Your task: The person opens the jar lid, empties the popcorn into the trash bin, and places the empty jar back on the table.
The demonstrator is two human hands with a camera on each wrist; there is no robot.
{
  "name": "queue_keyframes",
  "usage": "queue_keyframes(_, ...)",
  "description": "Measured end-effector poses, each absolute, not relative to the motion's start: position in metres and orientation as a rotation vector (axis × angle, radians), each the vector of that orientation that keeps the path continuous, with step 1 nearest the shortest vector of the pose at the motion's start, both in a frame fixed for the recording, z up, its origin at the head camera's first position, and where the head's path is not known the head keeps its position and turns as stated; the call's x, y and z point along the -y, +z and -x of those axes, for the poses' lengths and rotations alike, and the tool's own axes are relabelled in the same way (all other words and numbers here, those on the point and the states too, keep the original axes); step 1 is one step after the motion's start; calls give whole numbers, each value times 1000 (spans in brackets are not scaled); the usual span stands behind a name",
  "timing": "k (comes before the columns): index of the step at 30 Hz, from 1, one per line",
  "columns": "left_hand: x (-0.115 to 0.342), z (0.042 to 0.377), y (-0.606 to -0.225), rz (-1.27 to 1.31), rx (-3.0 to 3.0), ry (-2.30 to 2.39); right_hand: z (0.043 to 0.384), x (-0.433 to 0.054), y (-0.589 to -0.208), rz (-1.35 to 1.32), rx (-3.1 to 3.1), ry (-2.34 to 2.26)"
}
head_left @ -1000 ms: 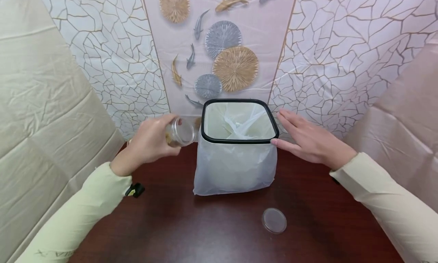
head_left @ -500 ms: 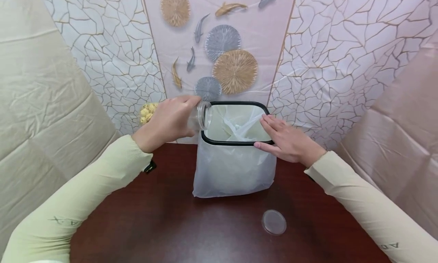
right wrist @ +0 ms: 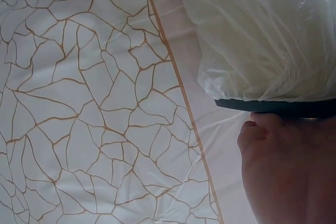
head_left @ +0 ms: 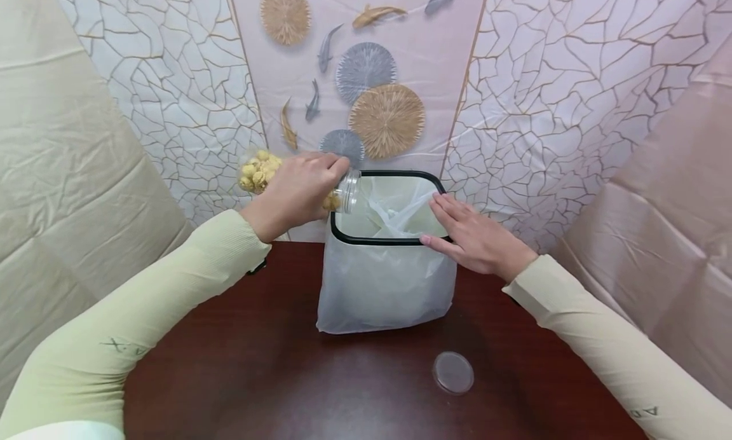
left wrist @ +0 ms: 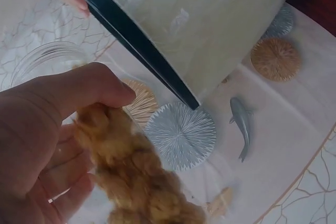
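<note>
My left hand (head_left: 302, 189) grips a clear jar (head_left: 351, 191) tipped nearly onto its side, its mouth over the left rim of a trash bin (head_left: 383, 241). Yellow popcorn (head_left: 259, 170) fills the jar's base end, and some pieces lie near the mouth. In the left wrist view the thumb and fingers wrap around the jar with a long run of popcorn (left wrist: 137, 177) inside. A white plastic bag (head_left: 389, 284) lines the bin and hangs over its outside, under the black rim. My right hand (head_left: 474, 235) rests on the right side of the rim, fingers straight.
A round clear lid (head_left: 453, 372) lies on the dark red-brown table (head_left: 274, 376) in front of the bin. Patterned cloth (head_left: 520, 109) hangs close behind the bin, and beige cloth (head_left: 68, 192) closes in the left side.
My left hand has swung the jar up and right, tipping its mouth over the rim; popcorn has slid toward the mouth. My right hand has moved left onto the rim.
</note>
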State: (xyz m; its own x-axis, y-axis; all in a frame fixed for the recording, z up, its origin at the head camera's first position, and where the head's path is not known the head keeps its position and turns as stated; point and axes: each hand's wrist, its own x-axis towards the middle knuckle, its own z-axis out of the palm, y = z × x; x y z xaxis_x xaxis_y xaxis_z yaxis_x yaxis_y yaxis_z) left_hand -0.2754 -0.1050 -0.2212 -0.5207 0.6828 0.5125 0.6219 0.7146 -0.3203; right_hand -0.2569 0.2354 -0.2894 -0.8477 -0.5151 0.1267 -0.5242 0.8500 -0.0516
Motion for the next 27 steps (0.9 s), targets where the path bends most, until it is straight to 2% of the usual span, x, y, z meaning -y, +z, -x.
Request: queue_keyframes(27, 92, 301, -236, 1083, 1876, 549, 258, -235, -289, -822, 2917, 109)
